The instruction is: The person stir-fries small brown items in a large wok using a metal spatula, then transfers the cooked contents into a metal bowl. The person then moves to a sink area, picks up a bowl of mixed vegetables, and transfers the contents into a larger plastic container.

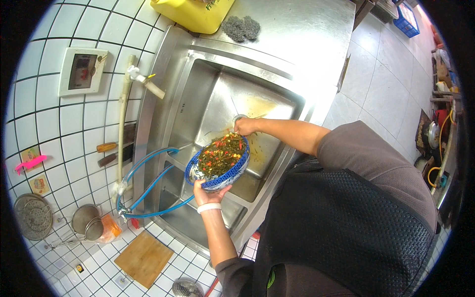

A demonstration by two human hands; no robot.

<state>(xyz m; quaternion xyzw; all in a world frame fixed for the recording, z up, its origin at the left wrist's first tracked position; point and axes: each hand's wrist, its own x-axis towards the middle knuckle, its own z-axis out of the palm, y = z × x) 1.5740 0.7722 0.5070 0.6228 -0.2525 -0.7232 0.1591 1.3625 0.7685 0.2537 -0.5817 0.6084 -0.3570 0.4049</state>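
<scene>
A blue-and-white patterned bowl (228,179) is tilted over the sink, full of chopped dark green vegetables (217,157) with red and pale yellow bits. My left hand (210,193), with a white band at its wrist, grips the near side of the bowl, thumb at the rim and fingers underneath. At the opposite end, my right hand (246,126) is closed at the bowl's rim; its fingertips are partly hidden. Below is the larger basin of the steel sink (198,104), with yellowish liquid and scraps on its bottom.
Blue hoses (148,214) loop over the smaller basin. A tap (146,81) juts from the tiled wall. A grey scouring pad (241,28) and a yellow container (195,15) stand on the steel counter. Strainers (86,220) and a wooden board (143,260) are at the lower left.
</scene>
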